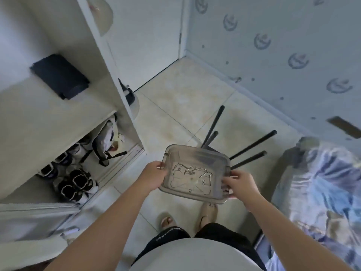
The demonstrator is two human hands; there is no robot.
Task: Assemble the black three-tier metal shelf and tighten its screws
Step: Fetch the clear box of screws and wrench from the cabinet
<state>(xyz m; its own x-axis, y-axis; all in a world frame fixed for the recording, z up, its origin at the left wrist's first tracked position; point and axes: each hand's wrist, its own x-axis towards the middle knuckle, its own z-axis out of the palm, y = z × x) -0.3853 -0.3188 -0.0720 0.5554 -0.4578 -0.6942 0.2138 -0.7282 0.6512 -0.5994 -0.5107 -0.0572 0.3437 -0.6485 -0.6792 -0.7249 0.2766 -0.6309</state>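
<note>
Two-handed hold: clear tray (pixel 188 155) is clasped at opposite rims by left grip (pixel 154 175) and right grip (pixel 240 185).
Purpose: screws (pixel 192 171) are kept level, unspilled.

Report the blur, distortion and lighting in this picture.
Head view: wide-angle bending curves the cabinet edges and the wall. Head view: the patterned cloth at the right is smeared. Head view: the centre is sharper, so the screws in the tray can be made out. Head view: the light is soft and even, without hard shadows or glare.
</note>
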